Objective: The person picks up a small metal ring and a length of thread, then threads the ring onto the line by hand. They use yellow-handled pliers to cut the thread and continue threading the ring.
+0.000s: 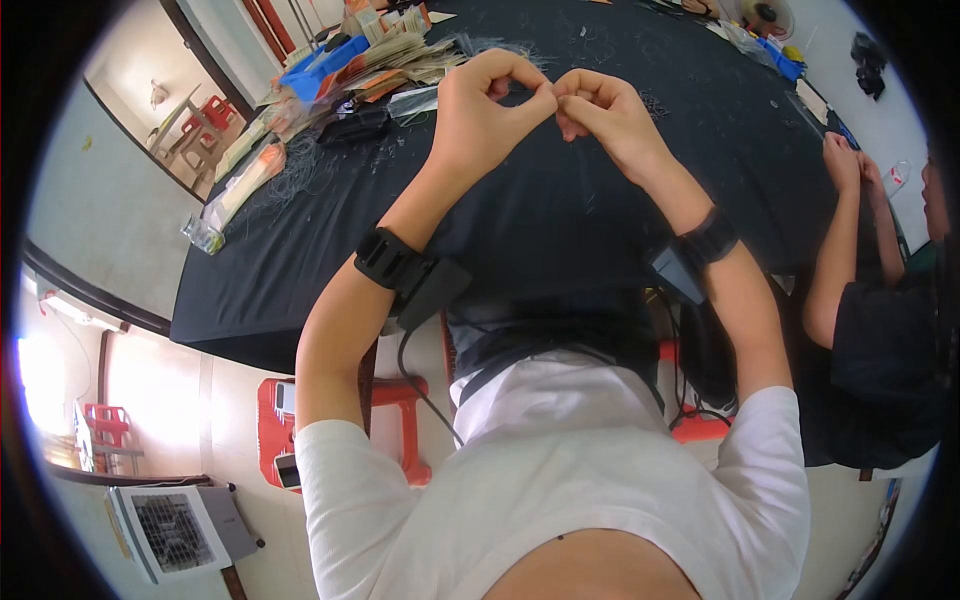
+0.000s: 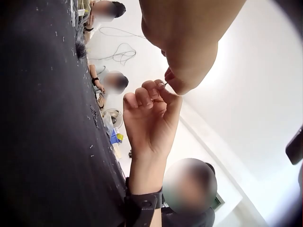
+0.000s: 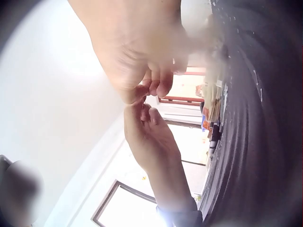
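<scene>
My left hand and right hand meet fingertip to fingertip above the black-covered table. Each pinches with thumb and forefinger. In the left wrist view a tiny, thin dark piece shows between the meeting fingertips; it is too small to tell its kind. The right hand's other fingers curl loosely toward its palm in that view. From the right wrist, the left hand appears below, its thumb and finger tips up against the right hand's. Most of the pinched piece is hidden by the fingers.
A black cloth covers the table. At its far left lie a blue tray, stacked paper-like strips and tangled clear strands. A small glass jar stands at the left edge. Another person's hands are at the right.
</scene>
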`<state>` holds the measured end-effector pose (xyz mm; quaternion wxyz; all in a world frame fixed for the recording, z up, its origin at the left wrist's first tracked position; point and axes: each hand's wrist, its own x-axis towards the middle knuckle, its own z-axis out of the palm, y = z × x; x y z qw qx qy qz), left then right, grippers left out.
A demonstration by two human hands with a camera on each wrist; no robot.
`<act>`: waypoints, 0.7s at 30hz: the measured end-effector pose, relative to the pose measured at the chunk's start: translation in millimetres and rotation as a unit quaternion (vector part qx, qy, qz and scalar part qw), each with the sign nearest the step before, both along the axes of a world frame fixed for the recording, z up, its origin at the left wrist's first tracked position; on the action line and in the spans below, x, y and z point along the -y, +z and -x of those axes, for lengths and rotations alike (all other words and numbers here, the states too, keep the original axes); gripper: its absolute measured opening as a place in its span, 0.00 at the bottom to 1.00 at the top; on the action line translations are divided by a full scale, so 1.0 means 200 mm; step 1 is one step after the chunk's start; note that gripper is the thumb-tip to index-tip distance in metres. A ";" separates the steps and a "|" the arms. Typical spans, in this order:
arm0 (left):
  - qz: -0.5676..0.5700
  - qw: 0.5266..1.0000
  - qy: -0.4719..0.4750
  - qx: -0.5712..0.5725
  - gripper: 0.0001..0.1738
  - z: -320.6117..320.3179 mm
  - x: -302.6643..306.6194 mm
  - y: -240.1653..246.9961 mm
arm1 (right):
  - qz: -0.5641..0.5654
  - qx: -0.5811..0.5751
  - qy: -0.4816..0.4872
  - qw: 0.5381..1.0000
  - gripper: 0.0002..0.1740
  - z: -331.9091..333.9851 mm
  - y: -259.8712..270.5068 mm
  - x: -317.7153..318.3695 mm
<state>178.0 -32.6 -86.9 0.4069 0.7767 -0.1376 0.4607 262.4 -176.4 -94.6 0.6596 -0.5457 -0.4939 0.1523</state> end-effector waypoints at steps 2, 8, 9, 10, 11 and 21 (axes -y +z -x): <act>0.006 1.000 -0.007 -0.003 0.06 -0.01 0.00 -0.01 | 0.013 -0.002 -0.014 1.000 0.07 -0.01 0.00 0.00; 0.103 0.991 -0.083 -0.027 0.04 -0.03 -0.02 -0.02 | 0.084 0.007 0.039 0.996 0.13 -0.01 0.01 0.01; 0.125 0.987 -0.096 -0.032 0.04 -0.02 -0.02 -0.02 | 0.049 0.000 0.042 0.998 0.13 -0.01 0.01 0.01; 0.152 0.981 -0.108 -0.045 0.03 -0.02 -0.01 -0.02 | 0.015 -0.007 0.046 0.999 0.14 0.00 0.00 0.01; 0.180 0.975 -0.118 -0.057 0.03 -0.01 -0.01 -0.02 | -0.020 -0.014 0.052 0.998 0.14 0.00 0.00 0.00; 0.257 0.960 -0.104 -0.052 0.03 0.00 0.06 -0.05 | -0.101 -0.051 -0.050 0.992 0.14 0.01 0.01 -0.01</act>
